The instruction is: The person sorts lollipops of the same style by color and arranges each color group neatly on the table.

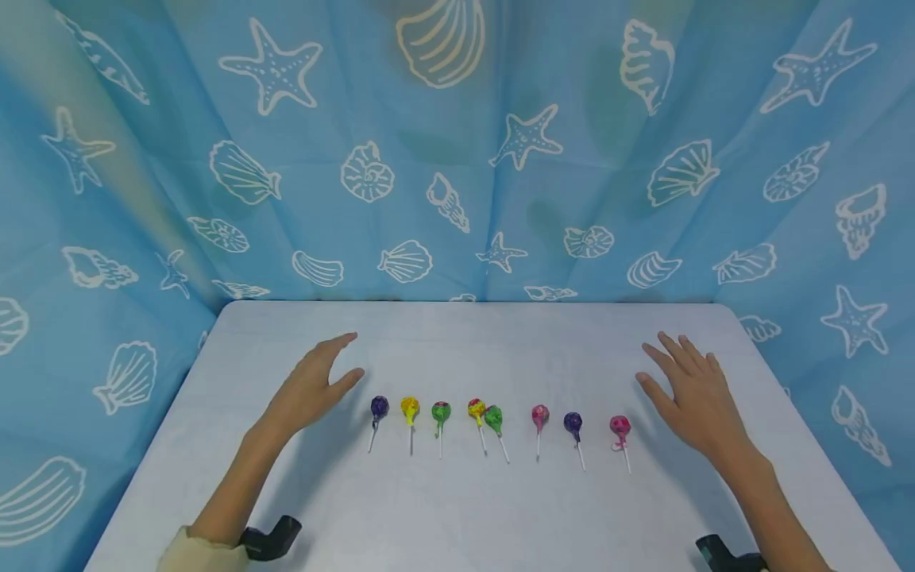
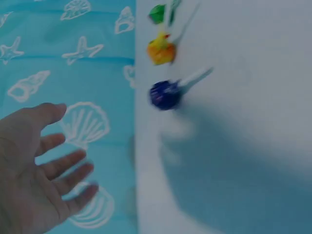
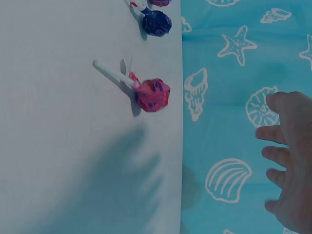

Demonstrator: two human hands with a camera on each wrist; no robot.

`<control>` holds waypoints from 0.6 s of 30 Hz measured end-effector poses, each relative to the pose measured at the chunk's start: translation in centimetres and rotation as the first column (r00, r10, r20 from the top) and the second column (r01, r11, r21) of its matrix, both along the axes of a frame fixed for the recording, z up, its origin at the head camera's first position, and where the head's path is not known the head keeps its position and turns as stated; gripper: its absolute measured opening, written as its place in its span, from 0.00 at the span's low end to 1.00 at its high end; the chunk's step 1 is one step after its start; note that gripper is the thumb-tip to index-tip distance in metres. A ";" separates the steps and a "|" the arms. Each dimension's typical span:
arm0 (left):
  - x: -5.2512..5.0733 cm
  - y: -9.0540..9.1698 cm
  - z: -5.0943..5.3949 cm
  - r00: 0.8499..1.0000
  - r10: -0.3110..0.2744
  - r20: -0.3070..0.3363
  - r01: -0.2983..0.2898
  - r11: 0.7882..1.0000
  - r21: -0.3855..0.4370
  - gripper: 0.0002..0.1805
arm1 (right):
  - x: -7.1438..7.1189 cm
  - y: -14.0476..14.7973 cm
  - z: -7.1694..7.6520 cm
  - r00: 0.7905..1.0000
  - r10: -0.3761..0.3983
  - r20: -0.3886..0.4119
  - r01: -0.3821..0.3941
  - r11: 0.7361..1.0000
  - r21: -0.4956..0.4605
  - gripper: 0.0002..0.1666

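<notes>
Lollipops [image 1: 441, 411] purple, yellow, green, pink; curtain [image 1: 457, 151] blue, shell-patterned.

Left hand [image 1: 310, 388] and right hand [image 1: 695, 397] cast soft shadows [image 1: 320, 445] away from the side edges of the surface [image 1: 472, 516]; wrist views look dimmer.

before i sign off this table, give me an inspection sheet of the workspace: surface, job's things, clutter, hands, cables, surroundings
surface: white table, with shadows of both arms
job's things: eight wrapped lollipops in a loose row, sticks toward the person; fourth from left, a yellow-and-red lollipop, and fifth, a green lollipop, lie close, heads seemingly touching
clutter: nothing seen
hands: left hand beyond the row's left end, right hand beyond its right end; both hold nothing; a black device at each wrist
cables: nothing seen
surroundings: blue curtain with white shells and starfish, behind and at both sides
</notes>
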State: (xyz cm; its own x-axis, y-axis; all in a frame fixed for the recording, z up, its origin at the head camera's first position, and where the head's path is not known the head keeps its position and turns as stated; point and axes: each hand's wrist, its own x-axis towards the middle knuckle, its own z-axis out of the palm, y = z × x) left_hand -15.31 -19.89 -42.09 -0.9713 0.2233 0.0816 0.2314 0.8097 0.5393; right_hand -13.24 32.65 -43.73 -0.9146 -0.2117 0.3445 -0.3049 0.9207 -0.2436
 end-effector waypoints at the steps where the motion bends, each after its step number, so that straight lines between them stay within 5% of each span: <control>1: 0.0 0.1 -0.4 1.000 -0.010 0.016 0.009 0.999 0.044 0.31 | 0.1 -0.2 0.0 1.000 0.009 -0.007 -0.009 1.000 -0.025 0.30; 10: 0.1 0.9 -4.4 0.987 -0.104 0.120 0.075 0.972 0.222 0.21 | 0.2 -1.5 -0.4 0.990 -0.027 0.137 0.047 0.989 -0.143 0.27; 18: 0.1 1.5 -5.3 0.979 -0.080 0.190 0.034 0.971 0.235 0.19 | 0.4 -1.7 -0.8 0.990 -0.020 0.138 0.043 0.985 -0.166 0.26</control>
State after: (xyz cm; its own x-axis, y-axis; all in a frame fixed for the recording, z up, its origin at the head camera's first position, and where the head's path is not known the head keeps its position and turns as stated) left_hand -15.26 -18.37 -47.44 -0.9594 0.2768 -0.0539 0.1447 0.6473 0.7484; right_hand -12.85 30.94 -44.56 -0.9605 -0.1317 0.2451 -0.2299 0.8719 -0.4324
